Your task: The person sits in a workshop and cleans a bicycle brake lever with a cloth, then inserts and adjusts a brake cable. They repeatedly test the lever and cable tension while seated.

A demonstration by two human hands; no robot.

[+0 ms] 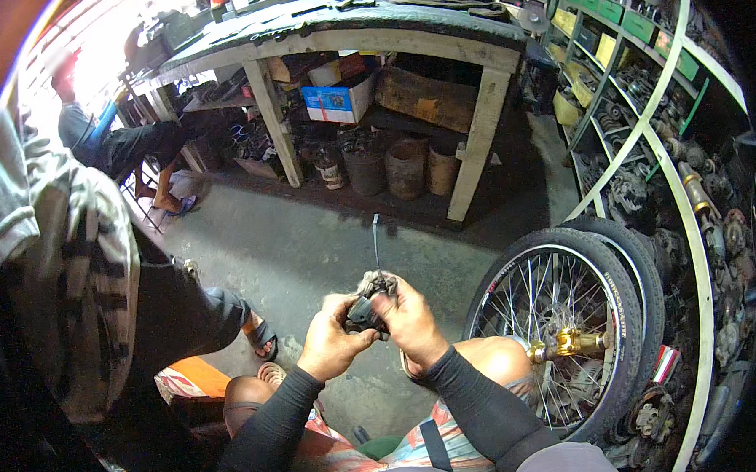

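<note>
Held up in front of me over the floor is a small dark mechanical part (364,313) with greyish metal at its top. My left hand (335,337) grips it from the left, thumb and fingers closed on its side. My right hand (414,325) closes round it from the right, its thumb slightly smeared by motion. From the top of the part a thin rod or cable (377,246) sticks up, with a pale tip. The fingers cover much of the part, so I cannot make out its exact kind.
Two spoked wheels (558,312) with tyres stand at my right, beside a shelf rack (687,214) crammed with metal parts. A workbench (361,41) spans the far side, with buckets (405,169) beneath. One person (83,249) is close on my left; another (95,134) sits farther back.
</note>
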